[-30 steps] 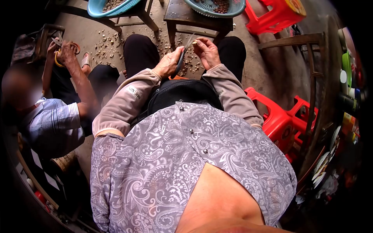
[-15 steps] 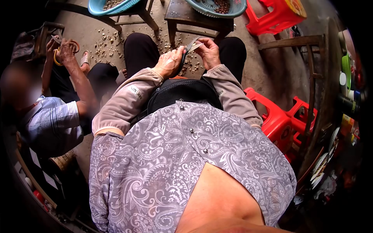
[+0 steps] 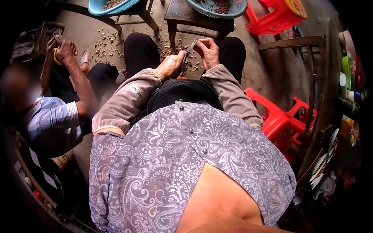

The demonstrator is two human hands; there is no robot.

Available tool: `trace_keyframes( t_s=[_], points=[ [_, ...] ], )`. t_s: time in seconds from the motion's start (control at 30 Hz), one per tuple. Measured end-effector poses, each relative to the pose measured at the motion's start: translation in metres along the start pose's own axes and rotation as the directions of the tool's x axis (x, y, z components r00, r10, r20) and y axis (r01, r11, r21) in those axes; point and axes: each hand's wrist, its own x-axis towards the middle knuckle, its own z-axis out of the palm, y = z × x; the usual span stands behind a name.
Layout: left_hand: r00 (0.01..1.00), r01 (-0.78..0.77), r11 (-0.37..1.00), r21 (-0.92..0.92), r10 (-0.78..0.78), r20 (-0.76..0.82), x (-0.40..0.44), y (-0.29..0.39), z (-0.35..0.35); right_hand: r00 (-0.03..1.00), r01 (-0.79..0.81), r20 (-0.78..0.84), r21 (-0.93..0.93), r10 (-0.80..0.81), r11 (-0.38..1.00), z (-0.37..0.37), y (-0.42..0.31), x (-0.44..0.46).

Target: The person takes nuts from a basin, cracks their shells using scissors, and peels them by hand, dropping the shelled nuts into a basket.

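Observation:
My left hand (image 3: 171, 65) is wrapped round the dark handles of a pair of scissors (image 3: 190, 47), whose grey blades point up and away from me. The blades lie close together. Just right of their tips, my right hand (image 3: 208, 53) has thumb and fingers pinched. Whatever it holds is too small to make out. Both hands are above my lap, between my knees, with a black waist bag (image 3: 182, 95) below them.
Shell-like scraps (image 3: 107, 46) litter the floor. Ahead, a blue basket (image 3: 233, 14) of brown nuts stands on a wooden stool (image 3: 184, 19); a blue basin (image 3: 116, 9) is further left. Red plastic stools (image 3: 272, 124) are at right. A seated person (image 3: 54, 116) at left holds yellow-handled scissors.
The scissor blades, spread apart before, have come together. My right fingers have shifted slightly beside the tips.

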Motion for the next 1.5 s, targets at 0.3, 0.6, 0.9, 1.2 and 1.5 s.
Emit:
trace_keyframes(
  t_s=[0.3,0.6,0.9,1.2,1.5],
  points=[
    [0.933,0.345,0.574,-0.743,-0.127,0.335,0.008,0.013,-0.016,0.99,0.136,-0.01,-0.113,-0.138,0.984,0.014,-0.004,-0.004],
    [0.838,0.447,0.865,-0.227,-0.494,-0.232,0.041,-0.006,-0.05,0.988,-0.143,0.087,0.217,0.127,0.966,0.002,-0.011,-0.004],
    [0.867,0.434,0.845,0.312,-0.298,-0.399,0.16,-0.051,-0.067,0.981,-0.192,0.008,0.239,0.196,0.952,-0.002,-0.011,0.003],
    [0.849,0.339,0.928,0.156,-0.23,-0.476,0.169,-0.047,-0.069,0.985,-0.156,-0.035,0.221,0.168,0.963,-0.004,-0.011,0.005],
    [0.963,0.264,0.814,-0.518,-0.248,0.102,0.056,0.018,-0.038,0.999,0.008,0.05,-0.107,-0.003,0.994,0.008,-0.008,0.0]
  ],
)
